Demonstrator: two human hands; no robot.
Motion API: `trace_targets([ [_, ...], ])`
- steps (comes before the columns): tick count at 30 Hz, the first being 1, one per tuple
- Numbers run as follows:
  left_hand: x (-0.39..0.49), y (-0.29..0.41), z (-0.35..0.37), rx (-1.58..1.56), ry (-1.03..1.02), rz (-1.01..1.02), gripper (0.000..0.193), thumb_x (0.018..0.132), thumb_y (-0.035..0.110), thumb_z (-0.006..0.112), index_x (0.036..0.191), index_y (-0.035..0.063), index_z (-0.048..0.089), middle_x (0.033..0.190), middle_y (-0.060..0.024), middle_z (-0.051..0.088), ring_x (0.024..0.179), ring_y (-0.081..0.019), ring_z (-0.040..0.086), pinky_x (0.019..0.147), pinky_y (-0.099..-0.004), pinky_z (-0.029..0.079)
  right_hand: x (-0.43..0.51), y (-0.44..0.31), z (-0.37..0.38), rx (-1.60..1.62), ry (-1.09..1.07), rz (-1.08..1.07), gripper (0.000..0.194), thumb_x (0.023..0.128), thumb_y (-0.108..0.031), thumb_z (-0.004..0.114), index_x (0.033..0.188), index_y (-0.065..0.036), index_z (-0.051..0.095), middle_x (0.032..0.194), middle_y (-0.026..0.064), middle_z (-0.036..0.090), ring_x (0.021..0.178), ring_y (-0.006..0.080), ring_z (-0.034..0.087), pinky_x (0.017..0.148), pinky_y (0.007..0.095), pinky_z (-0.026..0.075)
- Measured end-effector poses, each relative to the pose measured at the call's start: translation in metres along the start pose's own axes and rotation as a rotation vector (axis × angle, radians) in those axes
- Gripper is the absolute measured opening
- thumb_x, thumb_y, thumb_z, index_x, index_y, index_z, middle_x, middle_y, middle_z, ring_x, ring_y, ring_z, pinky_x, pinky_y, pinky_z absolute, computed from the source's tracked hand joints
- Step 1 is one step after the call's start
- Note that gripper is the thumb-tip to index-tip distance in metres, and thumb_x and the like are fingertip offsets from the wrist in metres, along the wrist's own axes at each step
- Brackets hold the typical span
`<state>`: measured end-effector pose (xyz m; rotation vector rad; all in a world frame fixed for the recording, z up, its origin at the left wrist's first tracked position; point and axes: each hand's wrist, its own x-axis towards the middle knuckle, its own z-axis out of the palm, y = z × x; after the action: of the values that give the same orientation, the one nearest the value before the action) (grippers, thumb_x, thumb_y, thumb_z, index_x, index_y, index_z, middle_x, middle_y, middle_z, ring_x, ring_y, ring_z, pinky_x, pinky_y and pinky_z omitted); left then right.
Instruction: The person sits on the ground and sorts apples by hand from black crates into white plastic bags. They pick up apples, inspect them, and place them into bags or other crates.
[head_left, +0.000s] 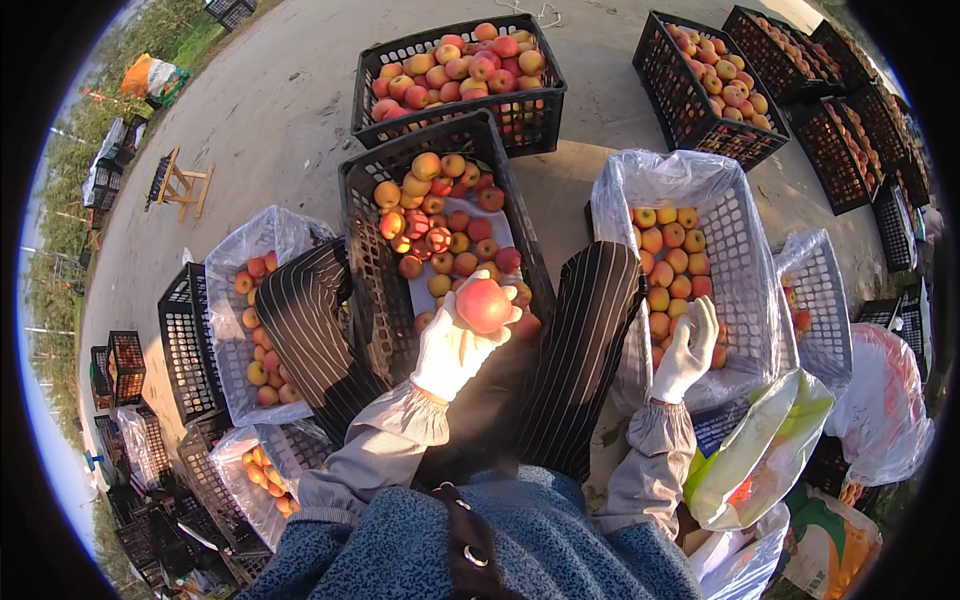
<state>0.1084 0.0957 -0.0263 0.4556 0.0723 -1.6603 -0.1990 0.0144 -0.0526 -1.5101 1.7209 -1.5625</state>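
Note:
My left hand, in a white glove, is palm up with its fingers curled round a red apple. It is over the near end of a black plastic crate that stands between my knees and is partly filled with red and yellow apples. My right hand, also gloved in white, has its fingers apart and bent, and no apple shows in it. Below it are rows of apples in a crate lined with clear plastic film, to the right of my right knee.
A full apple crate stands just beyond the middle one, another at the upper right, with stacked crates behind. Film-lined crates flank my left side. Plastic bags lie at the lower right. A small wooden stool stands upper left.

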Motion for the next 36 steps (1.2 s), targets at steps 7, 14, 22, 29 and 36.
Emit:
trace_targets([
  [7, -0.029, 0.007, 0.007, 0.740, -0.105, 0.367, 0.051, 0.101, 0.036, 0.054, 0.145, 0.0125, 0.042, 0.144, -0.0108, 0.050, 0.120, -0.0254, 0.059, 0.093, -0.0412, 0.054, -0.047, -0.110, 0.038, 0.412, -0.659, 0.092, 0.055, 0.084, 0.003, 0.066, 0.137, 0.000, 0.052, 0.138, 0.0139, 0.054, 0.123, 0.0234, 0.054, 0.105, 0.0341, 0.041],
  [14, -0.060, 0.011, -0.005, 0.935, 0.048, 0.373, 0.047, 0.098, 0.022, 0.062, 0.138, 0.0040, 0.045, 0.130, -0.0082, 0.053, 0.124, -0.0170, 0.049, 0.106, -0.0303, 0.039, -0.119, -0.148, 0.099, 0.539, -0.886, 0.087, 0.051, 0.087, -0.010, 0.073, 0.133, 0.001, 0.055, 0.135, 0.0142, 0.055, 0.126, 0.0253, 0.052, 0.109, 0.0360, 0.039],
  [22, -0.120, 0.054, -0.004, 0.724, -0.002, 0.131, 0.056, 0.088, 0.019, 0.075, 0.136, 0.0083, 0.047, 0.132, -0.0054, 0.050, 0.122, -0.0154, 0.049, 0.095, -0.0295, 0.048, -0.149, -0.158, 0.121, 0.794, -0.792, 0.657, 0.027, 0.103, -0.019, 0.054, 0.116, 0.004, 0.060, 0.109, 0.0079, 0.064, 0.090, 0.0162, 0.061, 0.088, 0.0301, 0.050],
  [29, -0.218, 0.179, -0.065, 0.483, 0.137, 0.856, 0.074, 0.088, 0.019, 0.072, 0.148, 0.0042, 0.031, 0.129, -0.0181, 0.055, 0.104, -0.0302, 0.067, 0.080, -0.0340, 0.058, -0.198, -0.094, 0.166, 0.134, -0.986, 0.252, 0.017, 0.096, -0.008, 0.061, 0.106, 0.003, 0.071, 0.091, 0.0085, 0.071, 0.083, 0.0147, 0.066, 0.079, 0.0277, 0.052],
  [36, -0.265, 0.298, -0.253, 1.025, 1.233, 0.895, 0.066, 0.074, 0.020, 0.084, 0.130, 0.0031, 0.053, 0.125, -0.0115, 0.058, 0.115, -0.0214, 0.055, 0.095, -0.0319, 0.049, -0.210, -0.062, 0.179, -0.092, -1.059, -0.263, 0.013, 0.092, -0.006, 0.064, 0.102, -0.001, 0.072, 0.085, 0.0074, 0.069, 0.074, 0.0157, 0.064, 0.069, 0.0273, 0.050],
])
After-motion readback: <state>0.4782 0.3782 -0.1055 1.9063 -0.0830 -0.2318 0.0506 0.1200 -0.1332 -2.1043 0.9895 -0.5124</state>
